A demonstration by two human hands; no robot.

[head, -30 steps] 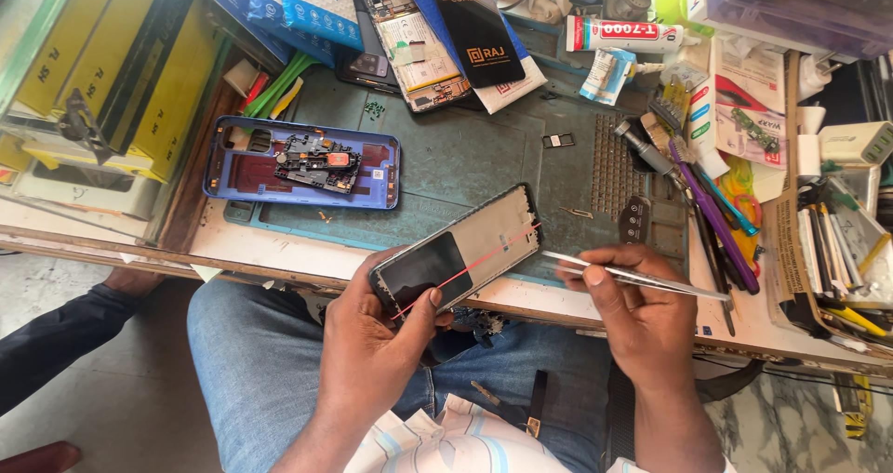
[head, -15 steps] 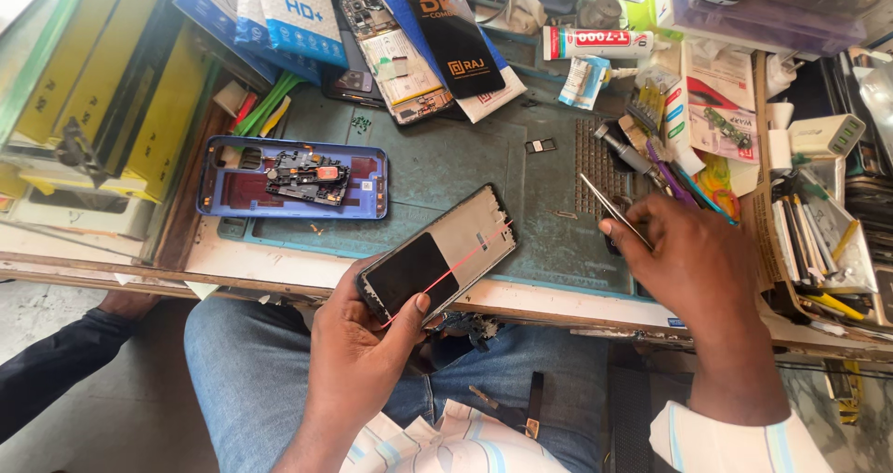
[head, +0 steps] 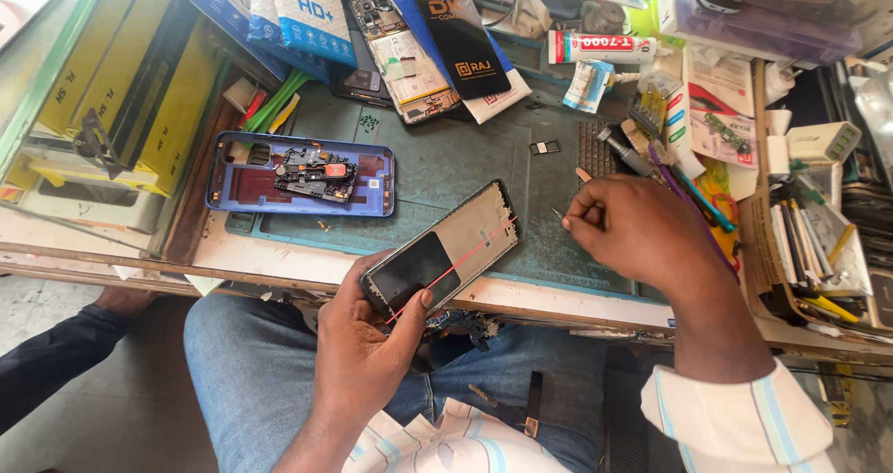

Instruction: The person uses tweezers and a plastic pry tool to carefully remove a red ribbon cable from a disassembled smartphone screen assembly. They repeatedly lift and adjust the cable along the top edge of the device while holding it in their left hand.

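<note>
Holding a phone frame (head: pixel 445 250) at centre frame, your left hand (head: pixel 367 343) grips its lower end; its long axis points upper right, toward your right hand (head: pixel 642 226) pinching a thin tool (head: pixel 558 214).

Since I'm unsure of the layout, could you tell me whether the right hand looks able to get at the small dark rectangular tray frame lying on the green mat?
Probably yes: the right hand rests on the green mat, and only bare mat separates it from the small dark rectangular tray frame.
</note>
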